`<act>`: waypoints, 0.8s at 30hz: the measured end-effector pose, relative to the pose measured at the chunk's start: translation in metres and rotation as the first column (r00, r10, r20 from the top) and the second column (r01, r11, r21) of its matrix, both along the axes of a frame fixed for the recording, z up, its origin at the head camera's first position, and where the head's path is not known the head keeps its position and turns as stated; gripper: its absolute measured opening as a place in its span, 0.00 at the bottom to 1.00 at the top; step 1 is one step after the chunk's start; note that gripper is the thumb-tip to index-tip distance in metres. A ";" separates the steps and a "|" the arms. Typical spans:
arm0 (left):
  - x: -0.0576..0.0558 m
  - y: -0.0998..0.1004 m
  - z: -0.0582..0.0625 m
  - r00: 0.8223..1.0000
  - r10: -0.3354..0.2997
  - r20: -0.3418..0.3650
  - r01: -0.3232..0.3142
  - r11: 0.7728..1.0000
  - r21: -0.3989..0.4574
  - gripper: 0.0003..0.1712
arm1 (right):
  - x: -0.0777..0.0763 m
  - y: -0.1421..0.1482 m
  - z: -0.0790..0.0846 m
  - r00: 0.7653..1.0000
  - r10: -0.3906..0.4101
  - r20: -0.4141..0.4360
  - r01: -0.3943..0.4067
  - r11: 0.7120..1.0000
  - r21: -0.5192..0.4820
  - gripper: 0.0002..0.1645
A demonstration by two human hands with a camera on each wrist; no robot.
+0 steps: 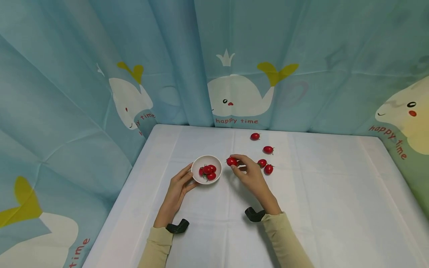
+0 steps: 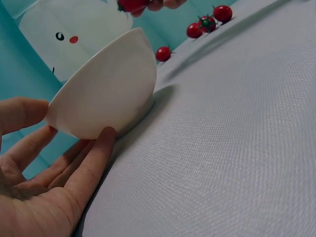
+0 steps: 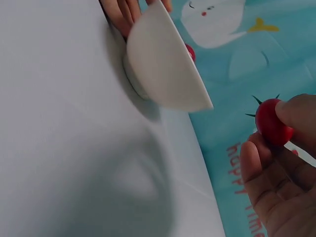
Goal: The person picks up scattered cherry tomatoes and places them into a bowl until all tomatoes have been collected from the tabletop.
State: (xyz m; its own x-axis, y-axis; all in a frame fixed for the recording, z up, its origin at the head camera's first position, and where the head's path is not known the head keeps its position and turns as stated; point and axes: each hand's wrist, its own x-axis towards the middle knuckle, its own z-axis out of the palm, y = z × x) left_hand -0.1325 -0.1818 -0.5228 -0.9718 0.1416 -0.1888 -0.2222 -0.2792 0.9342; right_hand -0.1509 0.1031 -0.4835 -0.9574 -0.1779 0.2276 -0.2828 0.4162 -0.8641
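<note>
A small white bowl [image 1: 201, 160] stands on the table with several red cherry tomatoes [image 1: 207, 170] inside. My left hand [image 1: 177, 189] holds the bowl from its left side; in the left wrist view fingertips [image 2: 105, 136] touch its lower outer wall and another digit meets the rim. Between thumb and fingertips, my right hand [image 1: 250, 175] pinches one cherry tomato [image 1: 231, 161], just right of the bowl and above the table. The right wrist view shows this tomato [image 3: 269, 122] with its green stem end facing the bowl.
Several loose cherry tomatoes lie beyond and to the right of my right hand, the farthest tomato [image 1: 255, 136] near the back edge. A white cloth covers the table [image 1: 335, 193]. Blue curtains [image 1: 174, 44] with printed whales hang behind and at the left.
</note>
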 end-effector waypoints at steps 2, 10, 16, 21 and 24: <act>0.000 0.000 0.000 1.000 0.002 -0.002 -0.002 1.000 -0.002 0.30 | -0.001 -0.006 -0.001 1.000 0.028 -0.005 -0.028 1.000 -0.003 0.24; 0.000 -0.001 -0.001 1.000 -0.005 -0.004 0.005 1.000 -0.006 0.30 | -0.007 -0.025 -0.005 0.994 0.102 -0.039 -0.102 0.995 0.004 0.25; 0.000 0.000 0.000 1.000 -0.001 -0.003 0.000 1.000 -0.020 0.30 | -0.013 -0.035 -0.003 0.985 0.149 -0.089 -0.147 0.989 0.027 0.24; -0.001 -0.001 0.000 1.000 -0.006 -0.005 0.006 1.000 -0.027 0.30 | -0.018 -0.043 -0.001 0.981 0.159 -0.114 -0.152 0.986 0.071 0.23; 0.000 -0.001 0.000 1.000 -0.010 -0.008 0.009 0.999 -0.034 0.30 | -0.021 -0.047 -0.001 0.981 0.157 -0.113 -0.145 0.984 0.106 0.22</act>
State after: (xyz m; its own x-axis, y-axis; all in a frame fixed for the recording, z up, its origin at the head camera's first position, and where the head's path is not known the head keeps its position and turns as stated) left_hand -0.1329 -0.1830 -0.5232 -0.9719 0.1445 -0.1858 -0.2171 -0.2453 0.9448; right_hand -0.1720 0.0557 -0.4843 -0.8843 -0.3452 0.3145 -0.4486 0.4410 -0.7773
